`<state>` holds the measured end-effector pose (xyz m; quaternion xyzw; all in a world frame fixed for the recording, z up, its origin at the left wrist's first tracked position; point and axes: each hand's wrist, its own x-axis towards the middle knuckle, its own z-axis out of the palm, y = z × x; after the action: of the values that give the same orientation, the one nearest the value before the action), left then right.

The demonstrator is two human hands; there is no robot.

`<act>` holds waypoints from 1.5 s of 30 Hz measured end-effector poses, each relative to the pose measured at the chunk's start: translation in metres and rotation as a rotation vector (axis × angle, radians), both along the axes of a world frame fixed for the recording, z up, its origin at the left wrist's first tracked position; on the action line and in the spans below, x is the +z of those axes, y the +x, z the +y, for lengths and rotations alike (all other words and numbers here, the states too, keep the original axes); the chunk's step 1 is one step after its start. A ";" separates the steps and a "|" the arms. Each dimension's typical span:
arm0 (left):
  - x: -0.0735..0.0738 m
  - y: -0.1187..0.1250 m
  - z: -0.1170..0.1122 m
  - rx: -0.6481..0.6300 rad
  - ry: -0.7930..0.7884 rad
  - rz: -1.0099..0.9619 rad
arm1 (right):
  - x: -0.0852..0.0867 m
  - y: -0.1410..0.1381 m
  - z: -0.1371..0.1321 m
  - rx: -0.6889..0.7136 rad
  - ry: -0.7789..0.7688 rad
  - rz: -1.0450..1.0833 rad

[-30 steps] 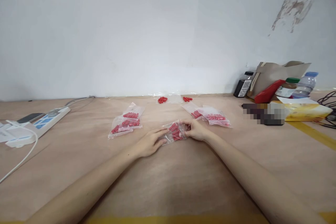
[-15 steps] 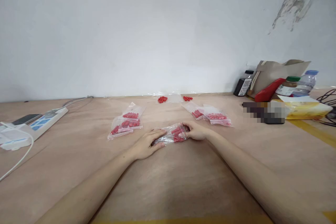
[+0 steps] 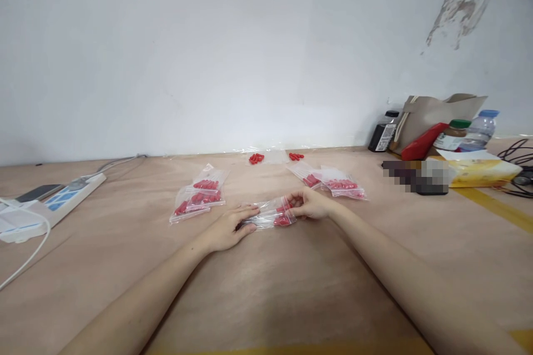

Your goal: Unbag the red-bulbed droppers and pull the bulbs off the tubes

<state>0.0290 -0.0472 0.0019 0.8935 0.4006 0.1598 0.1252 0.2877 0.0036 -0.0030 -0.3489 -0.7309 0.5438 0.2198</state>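
Observation:
A clear plastic zip bag (image 3: pixel 266 218) lies crosswise on the table in front of me, with red pieces (image 3: pixel 283 221) at its right end and clear, slender lengths toward the left. My left hand (image 3: pixel 233 227) holds the bag's left end, fingers over the top and thumb along the near edge. At the right end, my right hand (image 3: pixel 308 204) pinches the bag's edge beside the red pieces. Whether a red piece is also between those fingertips, I cannot tell. Zip bags with red pieces lie to the left (image 3: pixel 204 196) and to the right (image 3: pixel 342 187).
Two small red piles (image 3: pixel 256 159) lie on clear plastic near the wall. A power strip (image 3: pixel 77 199) with cables and a phone (image 3: pixel 39 193) are at the left. A dark bottle (image 3: pixel 383 133), a grey bag (image 3: pixel 422 113), jars and a yellow packet (image 3: pixel 483 171) stand at the right.
My right hand's fingers have shifted at the bag's right end, and the red pieces inside sit somewhat differently. My left hand stays on the left end. The view has turned slightly.

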 end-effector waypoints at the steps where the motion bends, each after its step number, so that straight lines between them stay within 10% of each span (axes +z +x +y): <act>1: 0.001 0.000 0.000 0.004 -0.002 0.005 | 0.002 0.002 0.000 0.006 -0.018 -0.016; 7: -0.001 -0.001 0.003 0.012 0.006 0.006 | 0.004 0.002 -0.003 0.065 -0.002 0.025; 22: 0.029 -0.023 0.004 0.135 -0.143 0.295 | 0.023 0.017 0.002 -0.315 -0.331 0.090; 29: 0.038 -0.029 0.006 0.165 -0.164 0.321 | 0.047 0.039 0.009 -0.529 0.332 -0.012; 35: 0.034 -0.015 0.001 0.063 0.011 0.209 | 0.011 0.013 0.008 -0.459 1.108 -0.468; 45: 0.027 -0.018 0.004 0.054 0.008 0.221 | -0.007 -0.002 0.004 -0.121 1.289 -0.799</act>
<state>0.0113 -0.0430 0.0292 0.8951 0.4351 0.0650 0.0724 0.2854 0.0080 -0.0100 -0.3613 -0.9076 -0.1712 0.1283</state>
